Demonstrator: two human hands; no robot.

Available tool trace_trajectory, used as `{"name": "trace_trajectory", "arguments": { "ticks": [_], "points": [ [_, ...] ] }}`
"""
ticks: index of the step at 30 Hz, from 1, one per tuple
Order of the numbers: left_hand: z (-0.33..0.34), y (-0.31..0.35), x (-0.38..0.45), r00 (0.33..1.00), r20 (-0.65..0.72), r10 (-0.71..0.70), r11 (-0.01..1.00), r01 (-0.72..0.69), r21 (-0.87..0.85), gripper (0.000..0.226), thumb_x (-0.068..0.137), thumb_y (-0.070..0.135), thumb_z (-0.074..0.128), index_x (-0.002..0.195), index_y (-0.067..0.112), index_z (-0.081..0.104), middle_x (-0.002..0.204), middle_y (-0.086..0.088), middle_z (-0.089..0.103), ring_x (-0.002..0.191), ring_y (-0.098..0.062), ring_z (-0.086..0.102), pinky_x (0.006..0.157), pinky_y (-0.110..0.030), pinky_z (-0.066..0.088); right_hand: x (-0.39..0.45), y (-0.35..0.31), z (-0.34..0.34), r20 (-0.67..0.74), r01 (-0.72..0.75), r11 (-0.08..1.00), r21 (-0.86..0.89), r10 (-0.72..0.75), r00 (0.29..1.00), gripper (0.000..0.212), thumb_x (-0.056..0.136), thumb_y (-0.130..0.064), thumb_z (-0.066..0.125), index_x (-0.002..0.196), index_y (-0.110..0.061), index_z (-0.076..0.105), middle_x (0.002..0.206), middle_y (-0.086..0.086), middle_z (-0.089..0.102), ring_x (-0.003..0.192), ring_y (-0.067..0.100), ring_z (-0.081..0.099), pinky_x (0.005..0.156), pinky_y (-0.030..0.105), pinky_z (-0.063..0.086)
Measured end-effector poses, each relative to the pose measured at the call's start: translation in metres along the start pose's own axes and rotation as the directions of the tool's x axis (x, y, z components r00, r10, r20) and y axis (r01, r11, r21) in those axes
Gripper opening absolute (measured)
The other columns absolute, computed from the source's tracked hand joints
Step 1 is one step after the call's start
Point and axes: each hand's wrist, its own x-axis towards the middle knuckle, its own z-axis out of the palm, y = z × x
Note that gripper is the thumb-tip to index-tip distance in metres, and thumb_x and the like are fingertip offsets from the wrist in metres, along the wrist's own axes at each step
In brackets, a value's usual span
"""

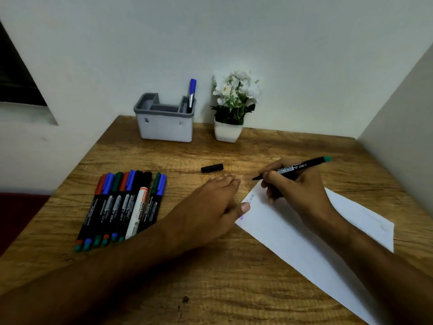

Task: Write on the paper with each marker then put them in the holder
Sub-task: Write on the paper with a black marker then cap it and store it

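Note:
My right hand [296,187] grips an uncapped black marker with a green end [302,166], its tip just past the far corner of the white paper [304,233]. Small writing shows near that corner. My left hand [210,202] lies flat on the table, its thumb pressing the paper's left edge. A black cap [212,167] lies loose on the table beyond my hands. Several capped markers [121,205] lie side by side at the left. The grey holder [164,127] stands at the back with one blue-capped marker [191,95] upright in its right compartment.
A white pot of white flowers [230,109] stands right of the holder against the wall. The wooden table [210,277] ends at the left edge beside the row of markers. A wall closes in the right side.

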Motion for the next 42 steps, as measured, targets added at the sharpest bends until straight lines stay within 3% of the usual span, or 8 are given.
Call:
{"name": "trace_trajectory", "arguments": {
  "ticks": [4,8,12,17,20,22,24,42],
  "points": [
    [-0.021,-0.006,0.022,0.969,-0.246,0.011,0.991,0.022,0.132,0.03,0.094,0.03,0.056,0.121,0.017,0.064,0.114,0.0,0.067,0.108,-0.018,0.06,0.088,-0.036,0.051,0.012,-0.016,0.003,-0.009,0.034,0.998,0.051,-0.034,0.999,0.01,0.089,0.008,0.067,0.093,0.001,0.074,0.071,0.018,0.072,0.053,0.02,0.065,0.05,0.031,0.058],
    [-0.026,-0.02,0.053,0.964,-0.254,-0.082,0.941,0.159,0.299,0.008,0.091,0.022,0.057,0.09,0.018,0.064,0.096,-0.002,0.063,0.094,-0.021,0.056,0.069,-0.034,0.045,0.02,-0.021,0.01,0.004,0.075,0.996,0.054,-0.075,0.997,0.006,0.088,0.005,0.072,0.09,-0.001,0.072,0.069,0.014,0.072,0.054,0.022,0.066,0.051,0.033,0.059],
    [-0.019,-0.028,0.065,0.955,-0.231,-0.185,0.923,0.25,0.293,0.009,0.092,0.02,0.059,0.094,0.02,0.069,0.096,-0.002,0.066,0.09,-0.02,0.061,0.065,-0.03,0.041,0.021,-0.016,0.017,0.008,0.11,0.994,0.029,-0.11,0.994,0.009,0.088,-0.001,0.075,0.087,-0.009,0.078,0.07,0.007,0.073,0.057,0.022,0.068,0.053,0.033,0.058],
    [-0.03,-0.032,0.065,0.861,-0.329,-0.388,0.921,0.344,-0.185,0.02,0.087,0.019,0.07,0.107,0.021,0.077,0.099,0.004,0.075,0.085,-0.006,0.065,0.076,-0.019,0.051,0.018,-0.015,0.019,0.051,0.187,0.982,0.035,-0.188,0.981,0.023,0.097,0.0,0.062,0.096,-0.013,0.081,0.078,0.01,0.077,0.067,0.03,0.073,0.061,0.039,0.061],
    [-0.046,-0.024,0.064,0.701,-0.062,-0.71,0.411,0.342,-0.845,0.012,0.089,0.004,0.068,0.099,0.006,0.075,0.097,-0.011,0.073,0.075,-0.017,0.072,0.069,-0.029,0.061,0.015,-0.016,0.022,0.065,0.23,0.972,0.044,-0.233,0.97,0.018,0.095,0.002,0.064,0.096,-0.011,0.077,0.079,0.011,0.076,0.066,0.027,0.074,0.06,0.034,0.062],
    [-0.049,-0.019,0.063,0.65,0.154,-0.744,0.066,0.301,-0.951,0.012,0.091,-0.002,0.063,0.101,-0.003,0.07,0.095,-0.017,0.071,0.075,-0.022,0.072,0.066,-0.031,0.062,0.012,-0.016,0.025,0.079,0.249,0.968,0.045,-0.252,0.965,0.014,0.093,0.002,0.067,0.094,-0.011,0.074,0.078,0.01,0.076,0.066,0.026,0.074,0.059,0.032,0.061],
    [-0.048,-0.017,0.061,0.641,0.244,-0.728,-0.069,0.285,-0.956,0.014,0.092,-0.004,0.061,0.105,-0.006,0.066,0.099,-0.019,0.07,0.082,-0.024,0.072,0.068,-0.03,0.062,0.012,-0.016,0.027,0.097,0.266,0.963,0.043,-0.269,0.958,0.012,0.093,0.0,0.068,0.094,-0.01,0.073,0.077,0.008,0.075,0.066,0.025,0.074,0.058,0.031,0.06],
    [-0.041,-0.01,0.06,0.667,0.298,-0.683,-0.21,0.211,-0.955,0.01,0.091,-0.011,0.055,0.099,-0.01,0.061,0.104,-0.025,0.067,0.091,-0.032,0.071,0.072,-0.032,0.06,0.022,-0.007,0.041,0.026,0.322,0.947,-0.009,-0.321,0.947,0.015,0.09,-0.011,0.078,0.08,-0.008,0.067,0.067,0.006,0.072,0.057,0.023,0.07,0.053,0.038,0.057]
  ]
}}
